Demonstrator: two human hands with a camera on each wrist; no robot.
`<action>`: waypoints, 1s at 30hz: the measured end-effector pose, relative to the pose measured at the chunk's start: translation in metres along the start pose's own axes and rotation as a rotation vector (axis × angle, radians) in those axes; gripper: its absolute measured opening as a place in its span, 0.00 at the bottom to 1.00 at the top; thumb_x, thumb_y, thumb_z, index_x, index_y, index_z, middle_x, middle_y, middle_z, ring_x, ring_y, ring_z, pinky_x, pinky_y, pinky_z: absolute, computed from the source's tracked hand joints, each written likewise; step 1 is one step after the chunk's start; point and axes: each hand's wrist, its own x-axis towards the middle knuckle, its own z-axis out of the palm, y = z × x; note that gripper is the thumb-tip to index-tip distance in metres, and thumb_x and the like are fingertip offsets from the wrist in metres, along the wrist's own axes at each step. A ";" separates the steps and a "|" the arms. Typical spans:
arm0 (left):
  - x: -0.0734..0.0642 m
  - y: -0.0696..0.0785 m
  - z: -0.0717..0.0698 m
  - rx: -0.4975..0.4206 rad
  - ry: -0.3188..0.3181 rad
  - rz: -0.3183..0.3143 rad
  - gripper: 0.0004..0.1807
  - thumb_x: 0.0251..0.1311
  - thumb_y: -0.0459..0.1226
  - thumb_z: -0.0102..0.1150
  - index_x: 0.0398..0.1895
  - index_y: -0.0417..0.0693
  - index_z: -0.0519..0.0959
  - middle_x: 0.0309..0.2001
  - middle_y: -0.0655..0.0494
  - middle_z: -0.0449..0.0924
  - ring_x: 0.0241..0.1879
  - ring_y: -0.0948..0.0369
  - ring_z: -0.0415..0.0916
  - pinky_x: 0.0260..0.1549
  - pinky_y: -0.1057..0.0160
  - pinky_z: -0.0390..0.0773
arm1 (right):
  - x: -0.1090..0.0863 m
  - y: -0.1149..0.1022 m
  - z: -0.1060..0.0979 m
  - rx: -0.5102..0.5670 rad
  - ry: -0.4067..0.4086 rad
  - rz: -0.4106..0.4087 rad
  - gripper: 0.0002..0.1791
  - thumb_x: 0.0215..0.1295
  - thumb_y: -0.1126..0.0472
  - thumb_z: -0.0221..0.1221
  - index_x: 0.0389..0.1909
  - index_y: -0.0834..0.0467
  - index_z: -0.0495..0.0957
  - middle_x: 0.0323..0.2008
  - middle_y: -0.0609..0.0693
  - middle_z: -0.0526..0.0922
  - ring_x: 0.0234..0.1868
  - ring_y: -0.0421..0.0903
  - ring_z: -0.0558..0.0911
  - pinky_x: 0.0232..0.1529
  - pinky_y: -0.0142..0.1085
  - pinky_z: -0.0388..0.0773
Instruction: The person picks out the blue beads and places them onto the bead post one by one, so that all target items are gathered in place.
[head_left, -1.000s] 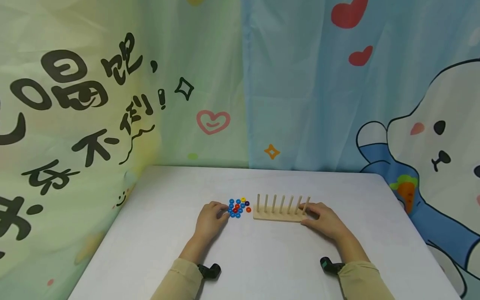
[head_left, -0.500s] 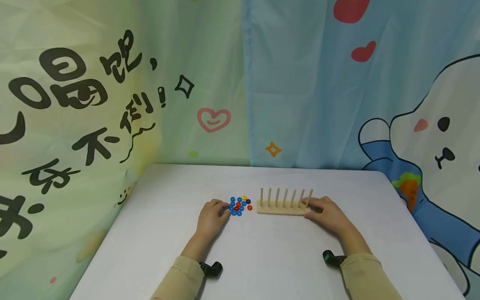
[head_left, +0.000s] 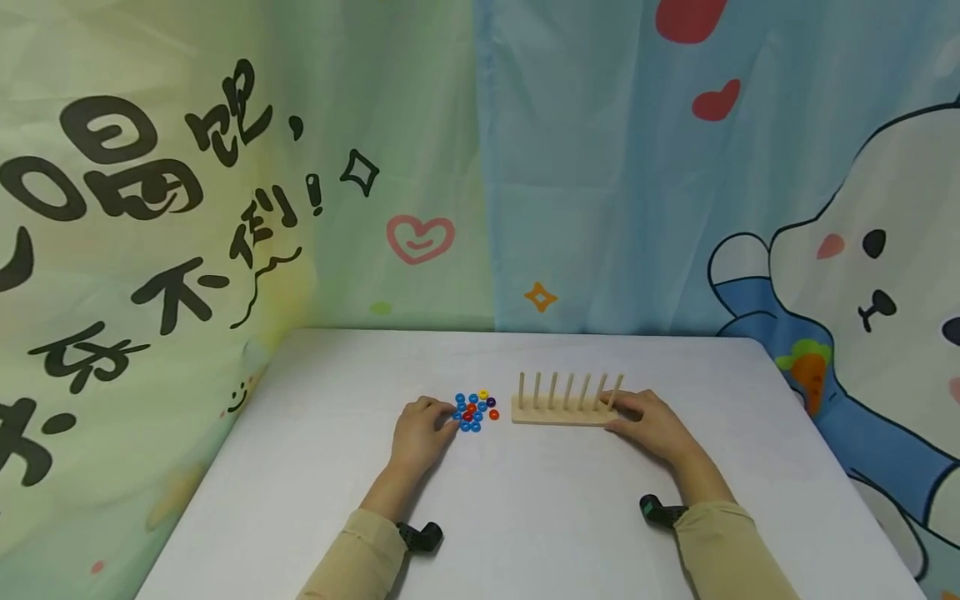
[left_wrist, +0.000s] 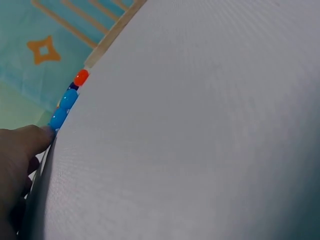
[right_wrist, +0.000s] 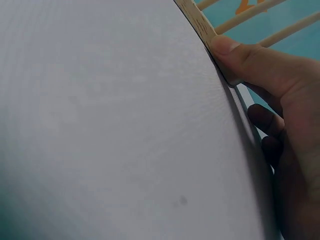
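In the head view a pale wooden peg board [head_left: 558,412] with a row of several upright pegs lies on the white table. My right hand [head_left: 648,425] grips its right end; the right wrist view has the thumb [right_wrist: 227,46] pressed against the front edge, the fingers partly hidden behind. Left of the board is a close cluster of small beads [head_left: 471,411], mostly blue, with red, yellow, dark purple and orange ones. My left hand [head_left: 422,433] rests at the cluster's left side, fingers loosely bent. Its thumb [left_wrist: 35,137] touches or nearly touches a blue bead.
White table surface [head_left: 517,508] extends in front of the board and between both forearms. A printed curtain [head_left: 570,167] hangs behind the table's far edge. Black wrist devices [head_left: 420,537] are worn at both sleeves.
My right hand has shifted the peg board slightly away from me and a little to the right, widening its gap to the beads. The left hand and the beads stay in place.
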 end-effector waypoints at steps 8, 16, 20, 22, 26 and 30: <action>-0.002 -0.001 -0.001 -0.012 -0.008 0.003 0.13 0.61 0.47 0.66 0.46 0.56 0.85 0.48 0.55 0.81 0.51 0.53 0.76 0.54 0.52 0.76 | 0.001 0.002 0.005 -0.007 0.016 0.005 0.27 0.60 0.45 0.67 0.59 0.49 0.80 0.55 0.55 0.83 0.50 0.51 0.75 0.54 0.52 0.70; 0.002 -0.001 -0.012 -0.134 -0.044 -0.037 0.13 0.62 0.46 0.66 0.46 0.53 0.84 0.48 0.56 0.81 0.52 0.55 0.75 0.54 0.53 0.77 | -0.001 -0.002 0.007 -0.010 0.032 -0.005 0.28 0.59 0.44 0.67 0.59 0.49 0.80 0.55 0.54 0.83 0.51 0.52 0.75 0.55 0.54 0.70; 0.011 0.004 -0.024 -0.183 -0.056 -0.014 0.13 0.63 0.45 0.64 0.48 0.52 0.84 0.48 0.55 0.81 0.52 0.55 0.76 0.54 0.54 0.77 | -0.001 -0.002 0.007 -0.025 0.035 -0.011 0.28 0.60 0.43 0.67 0.60 0.49 0.80 0.56 0.55 0.83 0.51 0.52 0.75 0.55 0.54 0.70; 0.017 0.009 -0.031 -0.207 -0.070 0.007 0.13 0.64 0.45 0.64 0.49 0.51 0.83 0.47 0.55 0.82 0.50 0.55 0.77 0.53 0.54 0.78 | 0.000 -0.001 0.007 -0.029 0.032 -0.012 0.28 0.60 0.43 0.67 0.60 0.49 0.80 0.57 0.55 0.82 0.51 0.52 0.75 0.55 0.55 0.70; 0.030 0.024 -0.045 -0.253 -0.110 0.029 0.13 0.66 0.46 0.62 0.50 0.53 0.83 0.45 0.57 0.83 0.46 0.57 0.78 0.47 0.57 0.79 | 0.000 0.000 0.005 -0.030 0.021 -0.004 0.28 0.60 0.43 0.66 0.61 0.48 0.79 0.58 0.54 0.82 0.52 0.52 0.75 0.56 0.55 0.70; 0.043 0.043 -0.054 -0.263 -0.131 0.073 0.14 0.67 0.48 0.60 0.51 0.55 0.83 0.43 0.60 0.82 0.43 0.61 0.77 0.43 0.63 0.79 | 0.000 0.000 0.004 -0.026 0.013 0.003 0.29 0.60 0.43 0.66 0.61 0.49 0.79 0.58 0.55 0.81 0.53 0.54 0.75 0.58 0.56 0.69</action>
